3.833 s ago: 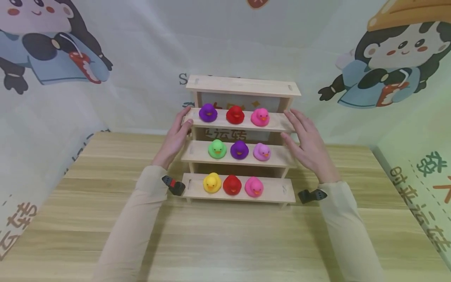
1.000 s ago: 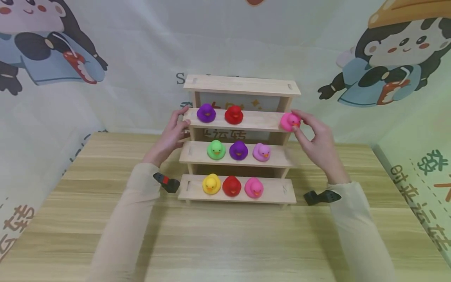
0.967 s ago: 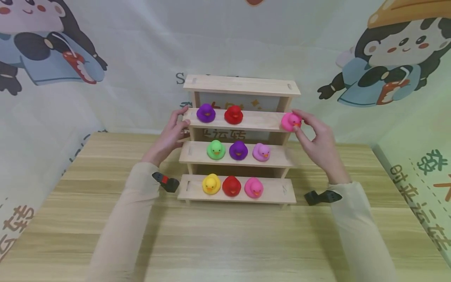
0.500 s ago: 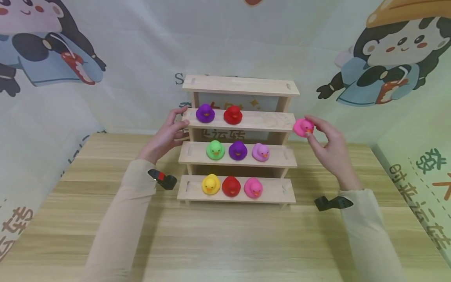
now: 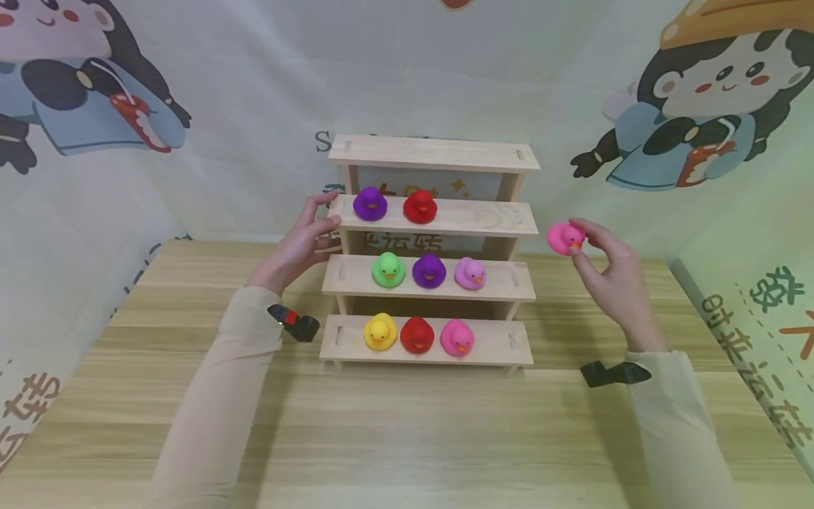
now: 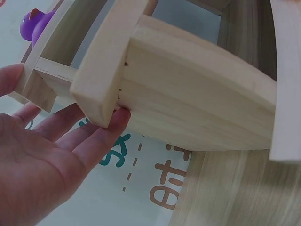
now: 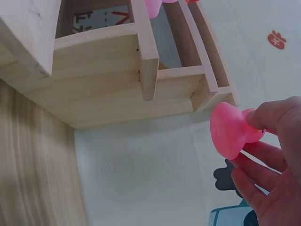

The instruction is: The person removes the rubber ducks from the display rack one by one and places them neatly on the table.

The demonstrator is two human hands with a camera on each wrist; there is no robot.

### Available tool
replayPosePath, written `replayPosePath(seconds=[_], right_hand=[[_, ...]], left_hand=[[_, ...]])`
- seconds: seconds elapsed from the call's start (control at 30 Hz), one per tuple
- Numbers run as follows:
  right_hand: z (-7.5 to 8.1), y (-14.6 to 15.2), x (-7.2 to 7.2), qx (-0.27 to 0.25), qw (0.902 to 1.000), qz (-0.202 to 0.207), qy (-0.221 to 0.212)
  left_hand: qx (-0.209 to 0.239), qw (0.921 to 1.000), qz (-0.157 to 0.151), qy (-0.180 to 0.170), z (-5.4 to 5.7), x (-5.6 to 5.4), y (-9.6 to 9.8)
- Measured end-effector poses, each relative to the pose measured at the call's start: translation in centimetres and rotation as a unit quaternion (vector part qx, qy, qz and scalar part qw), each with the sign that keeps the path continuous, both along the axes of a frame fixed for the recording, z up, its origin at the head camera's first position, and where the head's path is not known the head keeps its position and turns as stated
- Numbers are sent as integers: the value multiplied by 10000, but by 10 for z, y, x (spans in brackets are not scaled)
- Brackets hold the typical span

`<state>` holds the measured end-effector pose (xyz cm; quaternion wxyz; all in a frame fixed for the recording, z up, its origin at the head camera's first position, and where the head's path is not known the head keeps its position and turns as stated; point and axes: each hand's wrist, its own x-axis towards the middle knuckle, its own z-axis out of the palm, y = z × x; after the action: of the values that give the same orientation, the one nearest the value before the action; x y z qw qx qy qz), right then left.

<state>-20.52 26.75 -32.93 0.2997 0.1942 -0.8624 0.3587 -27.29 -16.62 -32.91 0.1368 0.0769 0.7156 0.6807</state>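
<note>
My right hand (image 5: 613, 283) pinches a pink rubber duck (image 5: 564, 238) between thumb and fingers, out to the right of the wooden tiered shelf (image 5: 432, 152). In the right wrist view the duck (image 7: 228, 129) is held tilted, its flat base turned toward the shelf. My left hand (image 5: 292, 247) grips the left end of the shelf's second tier from the top, its fingers (image 6: 101, 139) reaching along the side. On that tier sit a purple duck (image 5: 370, 204) and a red duck (image 5: 420, 206), with bare board to their right.
The tier below carries green (image 5: 388, 270), purple (image 5: 429, 271) and light pink (image 5: 470, 273) ducks. Yellow (image 5: 380, 332), red (image 5: 417, 336) and pink (image 5: 457, 338) ducks line the bottom tier. The shelf stands on a wood-grain table (image 5: 407, 438) before a printed cloth backdrop (image 5: 254, 106).
My right hand took the pink duck from the second tier's right side and carried it rightward, past the shelf's end. My left hand stays at the left end.
</note>
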Motion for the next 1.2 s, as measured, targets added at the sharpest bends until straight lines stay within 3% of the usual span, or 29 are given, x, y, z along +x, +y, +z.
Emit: replayPosePath(seconds=[0.27, 0.57, 1.2], right_hand=[[-8, 6, 0, 102, 9999, 32, 3], [-23, 13, 1, 238, 9992, -107, -290], [-53, 25, -2, -135, 9951, 85, -976]], left_hand=[[64, 10000, 54, 31, 2, 3, 1], [81, 9999, 84, 35, 3, 5, 2], [188, 9997, 179, 24, 2, 5, 3]])
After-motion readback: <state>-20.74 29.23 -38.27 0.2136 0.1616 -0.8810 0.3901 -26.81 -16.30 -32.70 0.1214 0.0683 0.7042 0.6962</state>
